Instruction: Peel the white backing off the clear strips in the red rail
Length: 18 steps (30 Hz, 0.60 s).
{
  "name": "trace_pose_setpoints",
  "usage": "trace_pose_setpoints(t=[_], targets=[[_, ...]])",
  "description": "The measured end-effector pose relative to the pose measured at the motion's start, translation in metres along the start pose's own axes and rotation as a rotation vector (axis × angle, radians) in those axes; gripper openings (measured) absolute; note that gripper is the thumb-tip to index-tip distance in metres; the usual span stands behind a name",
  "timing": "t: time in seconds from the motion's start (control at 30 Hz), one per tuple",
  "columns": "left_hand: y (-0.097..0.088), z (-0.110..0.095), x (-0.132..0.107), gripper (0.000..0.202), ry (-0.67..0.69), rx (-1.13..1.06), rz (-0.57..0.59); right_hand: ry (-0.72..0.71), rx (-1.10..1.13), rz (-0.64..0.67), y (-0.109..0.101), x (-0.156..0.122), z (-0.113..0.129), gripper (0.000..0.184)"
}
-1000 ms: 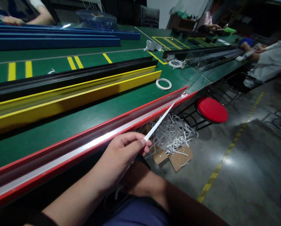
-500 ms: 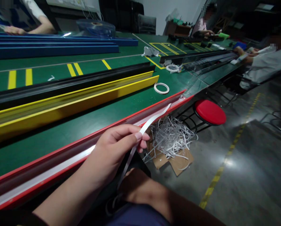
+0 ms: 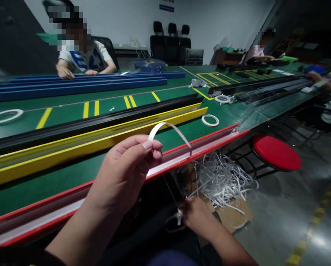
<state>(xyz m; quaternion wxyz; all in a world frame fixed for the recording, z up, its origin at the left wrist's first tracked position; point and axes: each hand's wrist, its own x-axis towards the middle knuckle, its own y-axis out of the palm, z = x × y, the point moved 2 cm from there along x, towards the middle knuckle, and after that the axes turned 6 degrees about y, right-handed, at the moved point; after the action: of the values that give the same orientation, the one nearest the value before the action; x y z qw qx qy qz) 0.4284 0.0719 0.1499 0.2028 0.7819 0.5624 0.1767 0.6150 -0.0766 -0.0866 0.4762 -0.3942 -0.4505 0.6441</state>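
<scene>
My left hand (image 3: pixel 132 166) is raised over the red channel profile (image 3: pixel 210 142), thumb and fingers pinched on a narrow white tape strip (image 3: pixel 168 125). Above the fingers the strip arches to the right, and its free end hangs in front of the profile. A thin length runs from below this hand down to my right hand (image 3: pixel 197 216). That hand is low, beneath the table edge, with its fingers closed at a bit of white strip; its fingertips are partly hidden. The red profile lies along the table's near edge, with a white band inside it.
Yellow (image 3: pixel 160 127) and black profiles (image 3: pixel 126 118) lie behind the red one. White tape rolls (image 3: pixel 210 125) rest on the green table. Beyond the edge are a heap of discarded strips (image 3: pixel 223 177) on cardboard and a red stool (image 3: pixel 276 151). A co-worker (image 3: pixel 99 55) sits opposite behind blue profiles (image 3: pixel 143 83).
The view has swung up and left. My left hand's strip now curls over in an arch instead of pointing out to the right. My right hand has moved away from my left hand, down and right.
</scene>
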Motion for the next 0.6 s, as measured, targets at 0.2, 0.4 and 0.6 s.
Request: trace_pose_setpoints(t=[0.2,0.4,0.6], targets=[[-0.026,-0.024,-0.007,0.014,0.106,-0.036,-0.094,0.260,-0.051,0.190,-0.027,-0.002,-0.024,0.027],[-0.051,-0.038,-0.024,0.017,0.185,-0.043,-0.158,0.302,-0.053,0.146,-0.025,-0.010,-0.056,0.029],[-0.076,-0.054,-0.047,0.018,0.220,-0.054,-0.211,0.245,-0.050,0.052,-0.002,-0.018,-0.075,0.027]])
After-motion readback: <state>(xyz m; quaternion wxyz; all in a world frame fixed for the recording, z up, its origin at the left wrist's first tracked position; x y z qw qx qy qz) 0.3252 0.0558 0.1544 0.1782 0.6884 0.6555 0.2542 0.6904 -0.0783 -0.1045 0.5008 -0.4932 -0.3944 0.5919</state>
